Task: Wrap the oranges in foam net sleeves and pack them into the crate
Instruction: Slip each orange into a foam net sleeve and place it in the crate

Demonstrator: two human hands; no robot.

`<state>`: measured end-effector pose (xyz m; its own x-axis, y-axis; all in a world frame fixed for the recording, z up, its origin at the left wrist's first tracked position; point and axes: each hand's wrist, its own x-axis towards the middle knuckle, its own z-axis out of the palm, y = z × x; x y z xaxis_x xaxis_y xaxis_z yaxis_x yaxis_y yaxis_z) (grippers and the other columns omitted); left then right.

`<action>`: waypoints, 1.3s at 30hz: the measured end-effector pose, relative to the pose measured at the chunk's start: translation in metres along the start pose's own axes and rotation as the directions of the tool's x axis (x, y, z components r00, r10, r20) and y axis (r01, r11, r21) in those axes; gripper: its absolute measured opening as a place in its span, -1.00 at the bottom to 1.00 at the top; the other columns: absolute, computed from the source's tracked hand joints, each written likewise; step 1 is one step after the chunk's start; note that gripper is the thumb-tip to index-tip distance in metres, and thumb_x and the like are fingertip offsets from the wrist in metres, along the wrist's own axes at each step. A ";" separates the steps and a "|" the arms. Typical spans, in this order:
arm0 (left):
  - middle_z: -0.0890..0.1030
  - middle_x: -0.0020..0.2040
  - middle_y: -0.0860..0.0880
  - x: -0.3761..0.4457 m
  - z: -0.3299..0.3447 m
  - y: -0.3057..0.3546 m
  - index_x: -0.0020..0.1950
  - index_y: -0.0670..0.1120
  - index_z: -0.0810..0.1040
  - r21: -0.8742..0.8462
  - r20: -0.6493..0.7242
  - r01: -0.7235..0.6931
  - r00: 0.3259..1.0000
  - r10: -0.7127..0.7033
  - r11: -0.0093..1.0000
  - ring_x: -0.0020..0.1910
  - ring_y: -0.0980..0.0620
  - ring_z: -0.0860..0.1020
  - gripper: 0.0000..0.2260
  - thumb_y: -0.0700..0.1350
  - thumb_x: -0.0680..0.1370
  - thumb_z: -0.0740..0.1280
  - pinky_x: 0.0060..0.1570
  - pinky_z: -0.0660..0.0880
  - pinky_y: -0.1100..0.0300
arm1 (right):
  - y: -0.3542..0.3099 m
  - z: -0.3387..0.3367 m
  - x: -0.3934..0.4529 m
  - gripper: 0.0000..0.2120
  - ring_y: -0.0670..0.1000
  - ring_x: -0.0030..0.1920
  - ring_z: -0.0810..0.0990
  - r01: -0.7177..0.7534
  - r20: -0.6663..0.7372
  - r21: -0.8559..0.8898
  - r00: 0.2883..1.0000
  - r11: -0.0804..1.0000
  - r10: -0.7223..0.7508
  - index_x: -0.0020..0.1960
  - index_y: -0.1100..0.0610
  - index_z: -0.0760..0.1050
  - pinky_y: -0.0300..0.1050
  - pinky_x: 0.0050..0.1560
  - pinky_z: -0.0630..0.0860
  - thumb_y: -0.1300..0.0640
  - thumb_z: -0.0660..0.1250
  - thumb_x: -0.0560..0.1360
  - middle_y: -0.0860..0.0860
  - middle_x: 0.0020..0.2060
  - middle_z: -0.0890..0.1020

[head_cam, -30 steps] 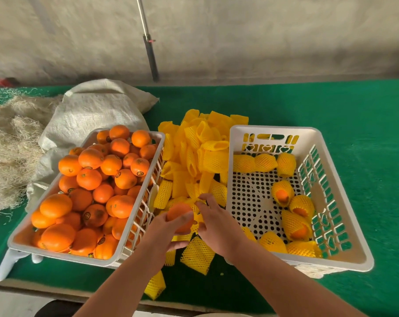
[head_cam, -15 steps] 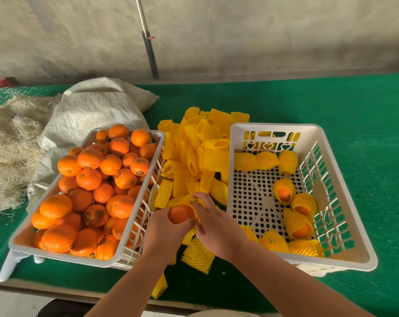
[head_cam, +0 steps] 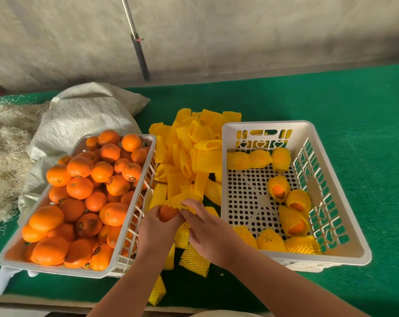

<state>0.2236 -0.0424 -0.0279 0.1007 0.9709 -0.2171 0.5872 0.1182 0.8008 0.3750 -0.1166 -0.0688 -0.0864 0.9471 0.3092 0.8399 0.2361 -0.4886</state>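
Orange (head_cam: 167,213) at lower centre sits gripped in the left hand (head_cam: 156,232) while the right hand (head_cam: 205,227) pinches a foam net sleeve (head_cam: 179,202) over it; stretching the mouth wide should ease it on.

A green-covered surface (head_cam: 331,99) carries everything. The pile of yellow foam net sleeves (head_cam: 189,156) lies near its middle. Touching the pile's left side stands a white crate of bare oranges (head_cam: 79,272); touching its right side, a white crate (head_cam: 317,259) with wrapped fruit. Behind the left crate lies a woven sack (head_cam: 84,115), and left of the sack, pale straw-like fibre (head_cam: 6,156).
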 end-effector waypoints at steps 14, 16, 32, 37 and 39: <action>0.44 0.32 0.00 -0.002 0.006 -0.007 0.36 -0.02 0.36 0.342 -0.149 -0.314 0.912 0.381 0.886 0.23 -0.14 0.52 -0.40 -0.08 0.41 0.55 -0.18 0.55 0.09 | -0.001 -0.007 -0.007 -0.47 -0.09 -0.02 0.55 -0.070 -0.198 0.306 0.971 0.949 0.136 0.47 -0.04 0.31 -0.14 -0.23 0.60 -0.16 0.36 0.59 -0.17 0.36 0.30; 0.39 0.38 -0.01 -0.005 0.004 -0.006 0.41 -0.03 0.31 0.397 -0.122 -0.367 0.887 0.445 0.841 0.28 -0.17 0.52 -0.30 -0.08 0.38 0.61 -0.16 0.56 0.12 | 0.001 -0.013 0.001 -0.32 -0.08 0.17 0.52 -0.195 -0.277 0.418 0.903 0.887 0.329 0.50 -0.05 0.26 -0.17 -0.10 0.63 -0.30 0.40 0.52 -0.18 0.35 0.31; 0.31 0.46 -0.02 -0.026 0.018 0.009 0.44 -0.08 0.31 0.518 0.042 -0.464 0.853 0.520 0.719 0.15 -0.18 0.64 -0.34 0.12 0.48 0.52 -0.21 0.63 0.06 | -0.034 -0.030 0.009 -0.01 -0.42 0.32 0.25 -0.448 -0.161 0.523 0.783 0.725 0.601 0.58 -0.40 -0.05 -0.34 0.24 0.41 -0.50 0.44 0.34 -0.41 0.38 0.24; 0.28 0.47 -0.02 -0.031 0.016 0.012 0.43 -0.08 0.31 0.481 0.048 -0.473 0.855 0.517 0.738 0.14 -0.19 0.64 -0.42 0.16 0.51 0.36 -0.19 0.63 0.06 | -0.034 -0.030 0.009 0.06 -0.34 0.41 0.19 -0.483 -0.097 0.527 0.783 0.699 0.614 0.60 -0.39 -0.17 -0.35 0.28 0.28 -0.52 0.42 0.34 -0.30 0.53 0.21; 0.28 0.48 -0.04 -0.031 0.014 0.010 0.44 -0.10 0.31 0.486 0.040 -0.472 0.853 0.520 0.735 0.17 -0.19 0.62 -0.38 0.09 0.51 0.48 -0.13 0.66 0.04 | -0.033 -0.031 0.011 0.08 -0.24 0.46 0.27 -0.490 -0.056 0.522 0.797 0.698 0.601 0.60 -0.40 -0.19 -0.33 0.29 0.32 -0.56 0.40 0.32 -0.24 0.55 0.26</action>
<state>0.2375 -0.0743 -0.0216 0.4238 0.8813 0.2090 0.7750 -0.4723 0.4198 0.3627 -0.1212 -0.0237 0.4658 0.8849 -0.0016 0.3496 -0.1856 -0.9183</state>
